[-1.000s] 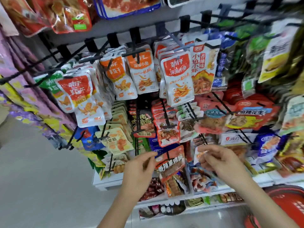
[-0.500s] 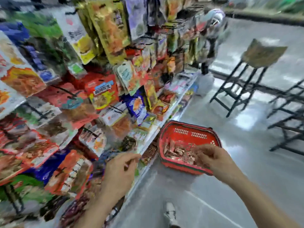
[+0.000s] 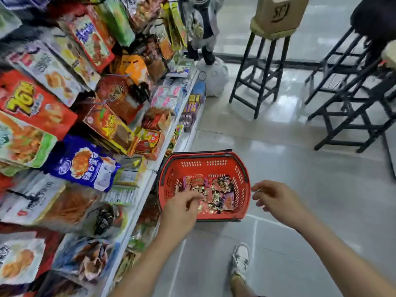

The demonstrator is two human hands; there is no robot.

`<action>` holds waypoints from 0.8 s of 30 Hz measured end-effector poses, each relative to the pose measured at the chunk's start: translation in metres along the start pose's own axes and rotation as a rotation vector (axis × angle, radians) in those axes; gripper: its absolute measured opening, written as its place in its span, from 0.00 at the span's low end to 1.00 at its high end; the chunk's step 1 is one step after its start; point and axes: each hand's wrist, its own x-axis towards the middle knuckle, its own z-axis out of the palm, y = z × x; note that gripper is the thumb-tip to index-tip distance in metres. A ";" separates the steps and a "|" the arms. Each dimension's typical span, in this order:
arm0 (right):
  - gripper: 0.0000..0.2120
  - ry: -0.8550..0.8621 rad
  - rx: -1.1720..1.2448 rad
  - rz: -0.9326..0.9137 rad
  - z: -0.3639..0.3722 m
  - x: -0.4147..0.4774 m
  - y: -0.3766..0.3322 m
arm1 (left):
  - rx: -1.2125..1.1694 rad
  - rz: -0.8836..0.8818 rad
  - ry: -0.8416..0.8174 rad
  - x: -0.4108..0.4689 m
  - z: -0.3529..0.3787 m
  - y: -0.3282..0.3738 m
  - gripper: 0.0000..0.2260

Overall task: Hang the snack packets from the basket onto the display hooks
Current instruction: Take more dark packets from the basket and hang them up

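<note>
Fingers [image 3: 194, 200] of the left hand [image 3: 180, 213] are held loosely curled and pointed down, with nothing seen gripped; whether the tips touch anything cannot be told. Fingers [image 3: 260, 187] of the right hand [image 3: 278, 202] are spread and relaxed, and nothing is held. The snack packets [image 3: 216, 194] lie just under and beyond the left fingertips, overlapped in a loose heap on the bottom of the red basket [image 3: 205, 157], which stands on the floor; the right fingers are kept just outside its near right rim. A slip is judged likely if one glossy packet is pinched from the heap: a second could be dragged up with it and dropped. The basket could also be nudged by a hasty reach. Up and to the left of the fingers, the crowded display rack [image 3: 102, 125] is hung full, so neighbouring packs could be knocked loose there.
</note>
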 end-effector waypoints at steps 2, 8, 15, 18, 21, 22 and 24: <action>0.11 -0.057 -0.054 0.009 0.005 0.041 0.014 | 0.015 -0.047 -0.047 0.031 0.032 -0.007 0.12; 0.10 -0.396 -0.240 -0.001 0.078 0.161 0.081 | -0.008 -0.234 -0.171 0.100 0.120 -0.080 0.12; 0.31 -0.698 -0.300 0.152 0.206 0.280 0.192 | 0.142 -0.386 -0.279 0.196 0.211 -0.233 0.13; 0.36 -0.651 -0.196 0.281 0.251 0.327 0.242 | 0.262 -0.476 -0.374 0.238 0.249 -0.305 0.15; 0.38 -0.502 -0.221 0.337 0.288 0.374 0.282 | 0.351 -0.519 -0.454 0.275 0.278 -0.359 0.18; 0.38 -0.464 -0.216 0.354 0.298 0.388 0.294 | 0.386 -0.522 -0.473 0.285 0.287 -0.375 0.19; 0.39 -0.407 -0.152 0.423 0.317 0.410 0.316 | 0.448 -0.526 -0.513 0.298 0.303 -0.400 0.23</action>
